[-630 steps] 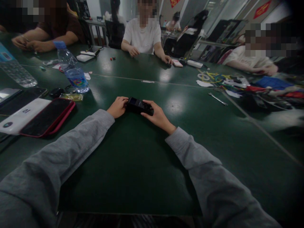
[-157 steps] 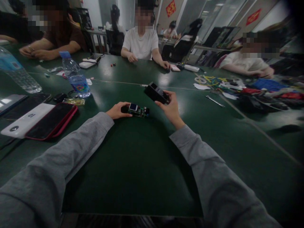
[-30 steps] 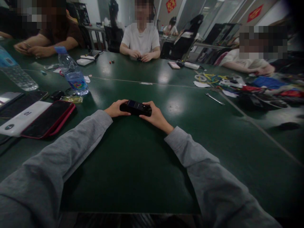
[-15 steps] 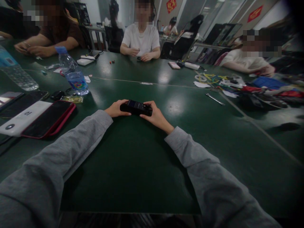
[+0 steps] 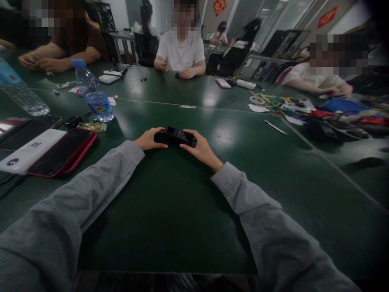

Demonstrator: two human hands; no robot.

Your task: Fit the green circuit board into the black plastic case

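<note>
A black oblong device (image 5: pixel 174 136) with a small screen and a row of tiny marks on its upper face is held between my two hands, just above or on the green table (image 5: pixel 170 211); I cannot tell whether it touches. My left hand (image 5: pixel 148 139) is closed on its left end, thumb along the near side and fingers at the far edge. Gripping the right end the same way is my right hand (image 5: pixel 200 149). Fingers partly cover both ends of the device.
Left of my hands are a water bottle (image 5: pixel 97 97), a red-cased phone (image 5: pixel 63 152) and a white box-like item (image 5: pixel 33 150). A wrench (image 5: pixel 275 127) and tangled cables (image 5: pixel 270 100) lie to the right. Across the table sits a person in a white shirt (image 5: pixel 181 50); others sit at both sides.
The device is turned slightly and its screen sits a little further right. My right hand has shifted slightly right, while my left stays put. The person opposite has raised one hand.
</note>
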